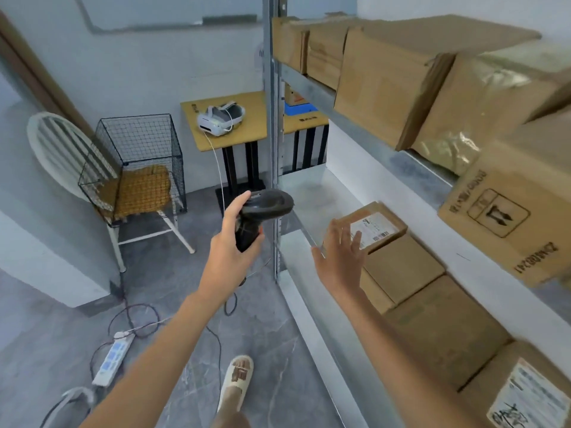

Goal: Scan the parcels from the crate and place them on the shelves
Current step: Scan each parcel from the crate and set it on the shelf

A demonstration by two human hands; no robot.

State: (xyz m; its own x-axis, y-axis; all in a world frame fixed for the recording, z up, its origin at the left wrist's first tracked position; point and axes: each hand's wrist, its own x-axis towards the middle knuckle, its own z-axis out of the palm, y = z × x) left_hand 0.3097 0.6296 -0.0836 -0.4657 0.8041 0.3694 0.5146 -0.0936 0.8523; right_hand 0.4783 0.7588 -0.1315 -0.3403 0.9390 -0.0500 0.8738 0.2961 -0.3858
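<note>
My left hand (230, 239) grips the handle of a black barcode scanner (262, 211) in front of the shelf post. A small brown parcel (370, 225) with a white label lies on top of other boxes on the lower shelf (312, 196). My right hand (343, 253) hovers just in front of that parcel with fingers spread and straight, holding nothing. Whether the fingertips touch the parcel I cannot tell. A black wire crate (136, 162) with a brown parcel inside stands on a white chair (61, 149) at the left.
Several cardboard boxes (386, 84) fill the upper shelf, and more boxes (445, 332) line the lower shelf to the right. A small table with a white headset (221, 118) stands behind the metal post (273, 118). A power strip (112, 361) and cables lie on the floor.
</note>
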